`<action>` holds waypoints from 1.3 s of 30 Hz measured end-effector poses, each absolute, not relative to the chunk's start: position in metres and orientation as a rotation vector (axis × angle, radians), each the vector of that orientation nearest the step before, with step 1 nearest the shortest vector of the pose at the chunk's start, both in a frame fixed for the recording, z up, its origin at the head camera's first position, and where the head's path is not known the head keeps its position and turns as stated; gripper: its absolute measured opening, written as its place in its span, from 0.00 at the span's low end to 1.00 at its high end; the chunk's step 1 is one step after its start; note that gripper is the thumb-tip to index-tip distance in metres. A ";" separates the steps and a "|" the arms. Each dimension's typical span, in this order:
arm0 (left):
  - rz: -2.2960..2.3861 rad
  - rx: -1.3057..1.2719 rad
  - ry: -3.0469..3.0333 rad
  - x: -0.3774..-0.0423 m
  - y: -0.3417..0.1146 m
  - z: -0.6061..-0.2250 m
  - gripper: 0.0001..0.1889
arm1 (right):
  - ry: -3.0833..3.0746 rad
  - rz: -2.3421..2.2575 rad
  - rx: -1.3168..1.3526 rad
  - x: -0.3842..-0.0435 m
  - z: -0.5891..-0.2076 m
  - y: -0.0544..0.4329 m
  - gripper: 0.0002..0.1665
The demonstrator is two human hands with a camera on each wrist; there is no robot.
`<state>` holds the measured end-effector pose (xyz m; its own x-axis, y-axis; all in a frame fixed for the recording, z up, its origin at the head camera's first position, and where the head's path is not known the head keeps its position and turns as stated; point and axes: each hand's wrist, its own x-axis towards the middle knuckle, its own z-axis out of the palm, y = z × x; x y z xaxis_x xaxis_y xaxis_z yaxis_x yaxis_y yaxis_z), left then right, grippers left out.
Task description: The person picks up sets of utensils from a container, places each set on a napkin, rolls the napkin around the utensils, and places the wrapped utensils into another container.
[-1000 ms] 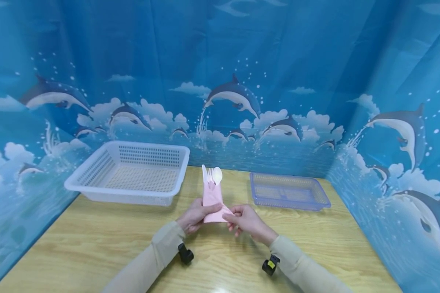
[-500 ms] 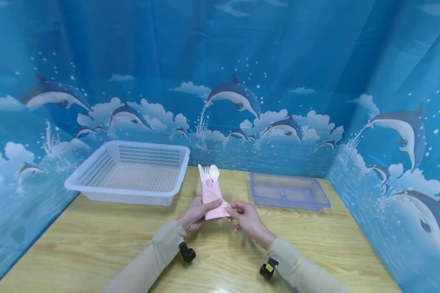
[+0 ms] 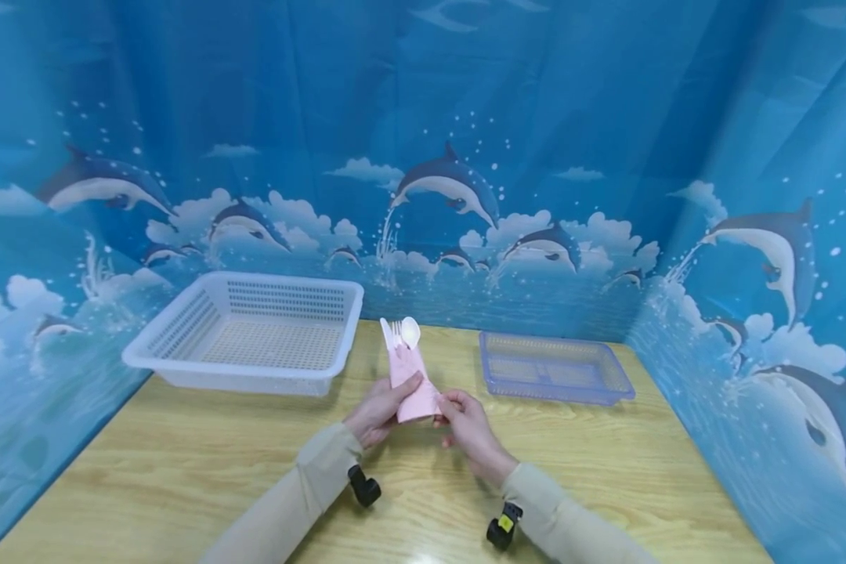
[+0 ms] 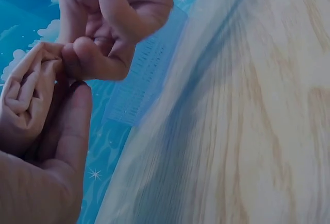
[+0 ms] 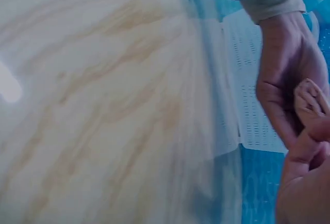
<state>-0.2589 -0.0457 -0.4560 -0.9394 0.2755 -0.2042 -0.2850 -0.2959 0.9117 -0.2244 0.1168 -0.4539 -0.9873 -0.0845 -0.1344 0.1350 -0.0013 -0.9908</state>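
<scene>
A pink napkin (image 3: 410,384) is wrapped round a white knife (image 3: 386,334), fork (image 3: 397,333) and spoon (image 3: 410,332), whose upper ends stick out at its top. Around the napkin's lower left side my left hand (image 3: 379,410) grips it, thumb across the front. The thumb and fingers of my right hand (image 3: 474,431) pinch the napkin's lower right edge. From the left wrist view, the folded bottom end of the napkin (image 4: 28,98) appears between the two hands. The right wrist view catches only a crumpled end of it (image 5: 311,99). Cutlery handles are hidden inside.
On the wooden table (image 3: 204,462), a large white plastic basket (image 3: 236,376) stands at the back left. A shallow purple basket (image 3: 557,392) is at the back right. A blue dolphin-print curtain (image 3: 395,258) hangs behind and along the sides.
The napkin's top has tilted left with the cutlery. My right hand has shifted slightly left, and the napkin's loose right corner has drawn in closer to the bundle.
</scene>
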 end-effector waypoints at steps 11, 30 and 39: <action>2.374 -0.071 1.513 -0.259 -0.037 -0.457 0.22 | 2.147 -2.186 -0.026 -0.228 -0.463 0.106 0.07; 2.305 0.107 1.749 -0.259 -0.028 -0.465 0.23 | 2.055 -2.122 0.016 -0.232 -0.456 0.122 0.22; 2.143 0.226 1.756 -0.260 -0.035 -0.468 0.27 | 2.098 -1.947 -0.077 -0.234 -0.448 0.130 0.20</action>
